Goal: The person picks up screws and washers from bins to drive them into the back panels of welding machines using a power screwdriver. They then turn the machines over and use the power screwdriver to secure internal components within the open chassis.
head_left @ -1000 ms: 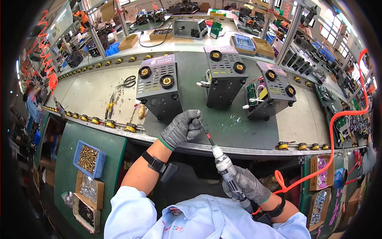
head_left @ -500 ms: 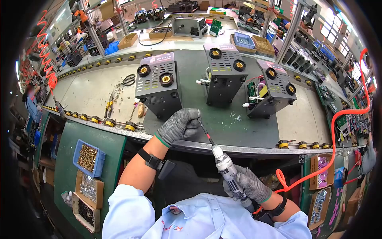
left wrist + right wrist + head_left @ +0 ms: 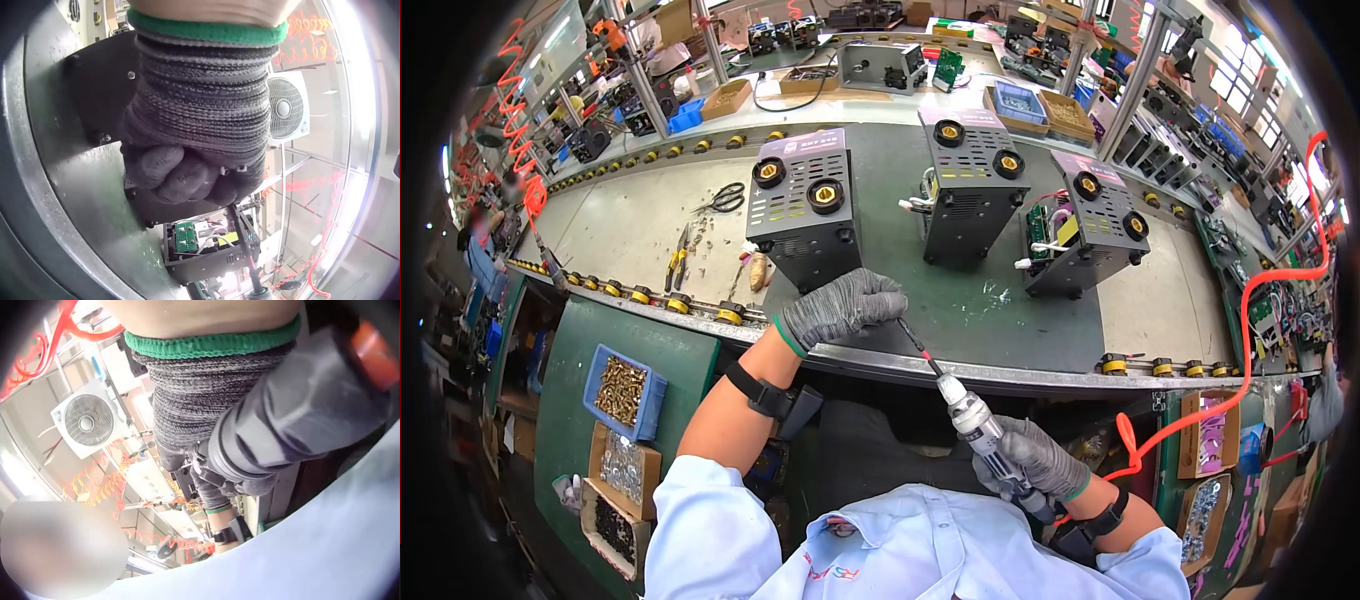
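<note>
In a gloved fist, my left hand (image 3: pixel 840 308) is at the tip of the long bit (image 3: pixel 920 347). Two small shiny screw ends (image 3: pixel 234 169) show between its curled fingers in the left wrist view; the rest is hidden in the glove. My right hand (image 3: pixel 1048 458), gloved too, grips a silver-grey air screwdriver (image 3: pixel 980 428), its bit angled up and left toward the left fist. Beyond the hands stand three black vented metal cases, left (image 3: pixel 808 250), middle (image 3: pixel 970 215) and right (image 3: pixel 1090 240), each with two round brass-centred sockets on top.
A red air hose (image 3: pixel 1250 300) loops at the right. Scissors (image 3: pixel 725 198) and yellow-handled pliers (image 3: pixel 677 265) lie on the bench at left. Lower left are a blue bin of brass parts (image 3: pixel 590 395) and boxes of washers (image 3: pixel 622 468) and black screws (image 3: pixel 613 528). Rollers (image 3: pixel 730 313) line the bench edge.
The left forearm and wrist have shifted left, turning the fist more back-up, while its fingers stay at the bit's tip. The screwdriver and right hand have moved slightly right and down. The cases stand as before.
</note>
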The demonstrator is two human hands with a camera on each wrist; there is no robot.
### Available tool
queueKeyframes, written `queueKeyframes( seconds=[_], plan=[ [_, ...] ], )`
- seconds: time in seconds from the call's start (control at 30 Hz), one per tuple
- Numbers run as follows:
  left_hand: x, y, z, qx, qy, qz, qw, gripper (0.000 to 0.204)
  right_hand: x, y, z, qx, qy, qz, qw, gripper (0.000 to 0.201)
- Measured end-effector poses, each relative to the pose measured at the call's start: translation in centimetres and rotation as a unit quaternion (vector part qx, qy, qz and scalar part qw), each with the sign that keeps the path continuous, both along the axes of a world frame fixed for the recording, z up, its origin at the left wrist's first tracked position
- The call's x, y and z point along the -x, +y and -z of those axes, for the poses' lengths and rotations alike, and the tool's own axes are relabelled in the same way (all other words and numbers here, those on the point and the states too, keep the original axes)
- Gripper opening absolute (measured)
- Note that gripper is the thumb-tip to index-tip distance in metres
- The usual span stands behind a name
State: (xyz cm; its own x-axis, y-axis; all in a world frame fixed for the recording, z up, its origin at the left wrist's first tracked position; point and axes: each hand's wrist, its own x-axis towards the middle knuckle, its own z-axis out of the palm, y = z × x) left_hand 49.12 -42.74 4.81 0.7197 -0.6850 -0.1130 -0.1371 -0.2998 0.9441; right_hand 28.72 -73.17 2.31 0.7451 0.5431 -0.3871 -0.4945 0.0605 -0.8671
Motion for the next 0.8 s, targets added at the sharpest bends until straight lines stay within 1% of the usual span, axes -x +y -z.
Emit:
queueKeyframes(
  seconds=[0.03, 0.07, 0.1, 0.23, 0.3, 0.33, 0.37, 0.4, 0.43, 0.47, 0.5, 0.53, 0.6, 0.63, 0.67, 0.73, 0.77, 0.8],
  plan=[
    [0.2, 0.1, -0.1, 0.0, 0.0, 0.0, 1.0, 0.039, 0.2, 0.2, 0.1, -0.078, 0.048, 0.004, 0.996, 0.083],
    [0.4, 0.2, -0.3, 0.017, 0.04, -0.018, 0.999, 0.039, 0.3, 0.5, 0.1, -0.156, 0.095, 0.009, 0.983, 0.087],
    [0.6, 0.2, -0.4, 0.033, 0.08, -0.036, 0.996, 0.04, 0.3, 0.8, -0.2, -0.19, 0.137, 0.013, 0.972, 0.093],
    [0.0, 0.6, -0.4, 0.024, 0.081, -0.023, 0.996, 0.039, 0.0, 0.9, -0.6, -0.188, 0.16, 0.003, 0.969, 0.088],
    [-0.4, 0.9, 0.2, 0.007, 0.054, 0.006, 0.999, 0.04, -0.1, 0.8, -1.1, -0.089, 0.071, -0.002, 0.993, 0.08],
    [-0.6, 1.0, 0.6, 0.008, 0.054, 0.006, 0.998, 0.04, 0.1, 1.0, -1.4, -0.089, 0.071, -0.003, 0.994, 0.08],
    [-0.7, 1.2, 1.0, 0.02, -0.032, 0.039, 0.999, 0.042, 0.2, 1.2, -1.6, -0.05, 0.046, 0.012, 0.998, 0.077],
    [-0.4, 1.1, 0.6, 0.033, -0.118, 0.07, 0.99, 0.044, 0.3, 1.4, -1.7, -0.012, 0.021, 0.026, 0.999, 0.073],
    [0.0, 1.0, 0.2, 0.032, -0.118, 0.068, 0.99, 0.044, 0.3, 1.5, -1.6, -0.012, 0.021, 0.023, 0.999, 0.073],
    [0.7, 1.0, -0.4, -0.005, -0.008, -0.006, 1.0, 0.047, 0.3, 1.6, -1.5, -0.016, 0.018, 0.029, 0.999, 0.074],
    [1.6, 1.3, -1.4, -0.041, 0.103, -0.082, 0.99, 0.051, 0.2, 1.8, -1.3, -0.021, 0.015, 0.033, 0.999, 0.075],
    [2.5, 2.0, -2.1, -0.044, 0.101, -0.09, 0.99, 0.051, 0.0, 2.0, -1.2, -0.024, 0.013, 0.025, 0.999, 0.075],
    [4.4, 3.9, -2.8, 0.013, -0.018, -0.152, 0.988, 0.057, -0.3, 2.6, -1.1, -0.039, -0.004, 0.044, 0.998, 0.077],
    [4.6, 5.0, -2.0, 0.024, -0.123, -0.198, 0.972, 0.059, -0.5, 3.0, -1.8, -0.059, -0.005, 0.045, 0.997, 0.079],
    [4.9, 6.7, -2.0, 0.019, -0.126, -0.2, 0.971, 0.059, -0.7, 3.3, -1.9, -0.064, -0.007, 0.042, 0.997, 0.079],
    [6.7, 8.9, -4.1, 0.005, -0.097, -0.333, 0.938, 0.051, -0.9, 4.0, -2.1, -0.081, -0.019, 0.042, 0.996, 0.081],
    [6.6, 9.6, -3.8, 0.051, -0.1, -0.373, 0.921, 0.046, -1.2, 4.4, -2.6, -0.088, -0.027, 0.028, 0.995, 0.082],
    [6.5, 10.2, -4.0, 0.058, -0.103, -0.405, 0.906, 0.041, -1.3, 4.9, -2.8, -0.088, -0.027, 0.023, 0.996, 0.082]
  ],
)
